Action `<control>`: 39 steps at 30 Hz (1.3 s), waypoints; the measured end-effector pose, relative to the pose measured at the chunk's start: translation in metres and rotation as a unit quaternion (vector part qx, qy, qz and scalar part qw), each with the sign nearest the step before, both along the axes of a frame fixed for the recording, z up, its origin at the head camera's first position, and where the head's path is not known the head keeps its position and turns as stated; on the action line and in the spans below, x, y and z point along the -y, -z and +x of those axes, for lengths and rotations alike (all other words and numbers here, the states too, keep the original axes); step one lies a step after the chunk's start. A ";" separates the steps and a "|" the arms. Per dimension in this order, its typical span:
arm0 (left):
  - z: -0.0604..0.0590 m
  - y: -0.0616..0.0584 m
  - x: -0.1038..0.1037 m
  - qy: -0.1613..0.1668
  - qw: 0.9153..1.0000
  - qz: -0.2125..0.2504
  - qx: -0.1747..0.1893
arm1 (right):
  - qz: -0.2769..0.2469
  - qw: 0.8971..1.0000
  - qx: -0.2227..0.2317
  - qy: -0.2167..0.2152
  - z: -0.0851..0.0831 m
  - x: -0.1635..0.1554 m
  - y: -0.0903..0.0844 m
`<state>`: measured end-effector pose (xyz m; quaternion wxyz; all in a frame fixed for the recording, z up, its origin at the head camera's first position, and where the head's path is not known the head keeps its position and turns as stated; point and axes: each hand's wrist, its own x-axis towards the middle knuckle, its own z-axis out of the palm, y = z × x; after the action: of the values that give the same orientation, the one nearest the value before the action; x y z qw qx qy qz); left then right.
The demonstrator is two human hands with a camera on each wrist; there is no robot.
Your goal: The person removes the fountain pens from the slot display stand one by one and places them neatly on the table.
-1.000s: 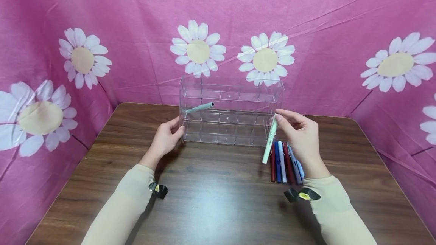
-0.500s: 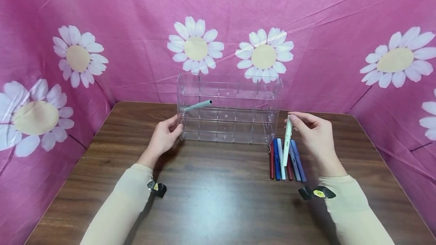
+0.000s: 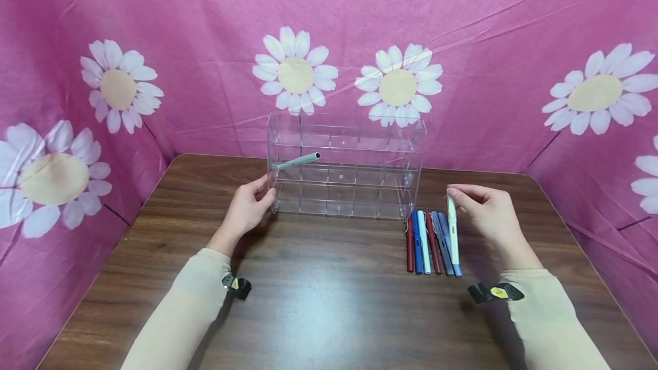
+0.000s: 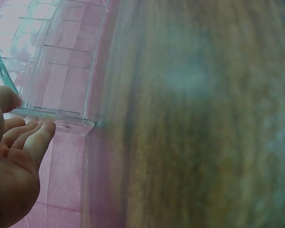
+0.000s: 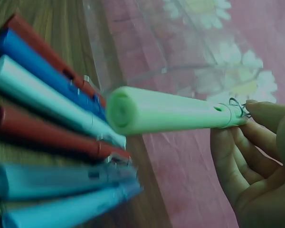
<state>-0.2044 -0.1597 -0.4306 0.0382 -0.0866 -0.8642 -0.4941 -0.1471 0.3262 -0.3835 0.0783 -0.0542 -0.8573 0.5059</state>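
The right hand [image 3: 490, 213] pinches a pale green pen [image 3: 452, 227] by its top end, above the row of pens [image 3: 426, 241] at 4 o'clock of the clear organizer [image 3: 345, 167]. The left hand [image 3: 247, 210], fingers relaxed, touches the organizer's 8 o'clock corner.

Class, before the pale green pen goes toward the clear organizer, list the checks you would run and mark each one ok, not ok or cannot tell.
1. Right hand pinches the pale green pen near its clip end: ok.
2. Left hand touches the clear organizer at its left edge: ok.
3. Free compartments: many look empty; one grey-green pen sticks out at upper left: ok.
4. Pen clear of the row of pens on the table: cannot tell.
5. Pen aimed at a compartment: not ok, it hangs beside the organizer.
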 end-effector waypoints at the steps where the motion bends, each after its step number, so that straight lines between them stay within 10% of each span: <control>1: 0.000 0.000 0.000 0.000 1.000 0.000 0.001 | -0.001 1.000 0.005 -0.002 0.000 -0.003 0.002; 25: -0.001 0.001 0.001 0.001 1.000 -0.004 -0.004 | 0.059 0.994 0.086 -0.027 -0.008 -0.038 0.054; 39: -0.001 0.000 0.001 0.002 1.000 -0.004 -0.002 | 0.130 0.983 0.121 -0.038 -0.010 -0.032 0.054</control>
<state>-0.2049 -0.1609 -0.4305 0.0387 -0.0891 -0.8658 -0.4908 -0.1573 0.3579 -0.4374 -0.0390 -0.0719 -0.9202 0.3827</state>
